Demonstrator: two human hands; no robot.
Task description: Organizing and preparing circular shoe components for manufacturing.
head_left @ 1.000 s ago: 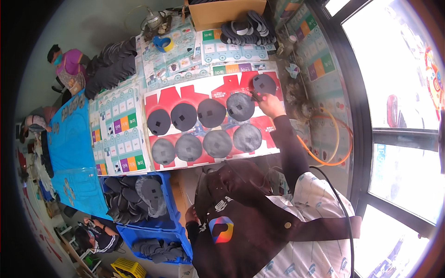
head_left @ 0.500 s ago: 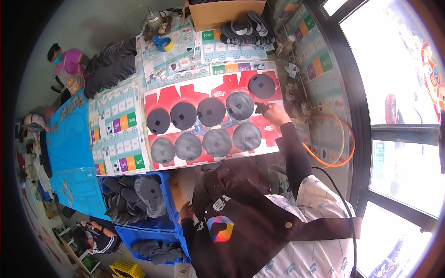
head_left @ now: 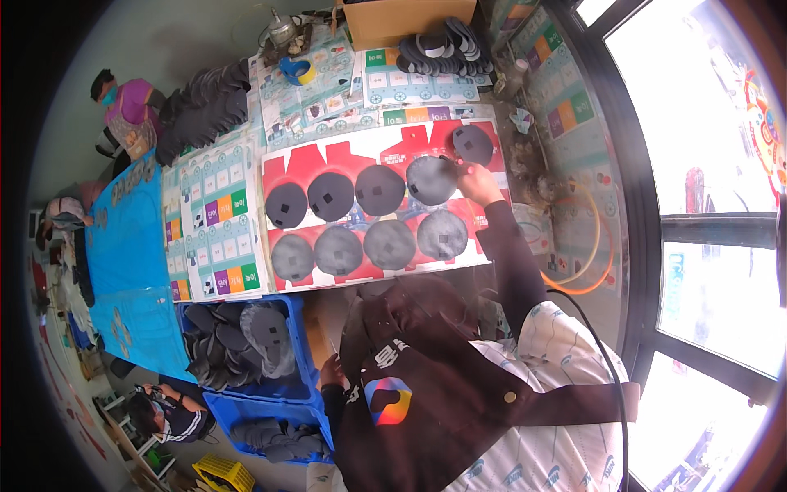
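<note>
Closed around a small dark tool that looks like a spray gun (head_left: 450, 166), my right hand (head_left: 478, 182) is over the far right of a red and white board (head_left: 485, 215). The tool's front overlaps the right edge of a grey-hazed disc (head_left: 429, 182). Just beyond lies a dark disc (head_left: 473, 146). Several round discs form two rows, each with a small dark square; the near row, such as this disc (head_left: 389, 245), looks paler and dusted. Low beside the blue crates, my left hand (head_left: 333, 373) has curled fingers; what they hold, if anything, is too small to make out.
Blue crates (head_left: 305, 348) with dark pads stand left of me. An orange hose (head_left: 602, 275) loops at right. Beyond the board are a tape roll (head_left: 305, 72), stacked dark pads (head_left: 426, 61) and a cardboard box (head_left: 410, 23). People (head_left: 131, 115) work around a blue table (head_left: 123, 262).
My right hand has moved slightly away from me and left, bringing the tool from beside the hazed disc onto its upper right edge. The view has shifted a little. My left hand stays low.
</note>
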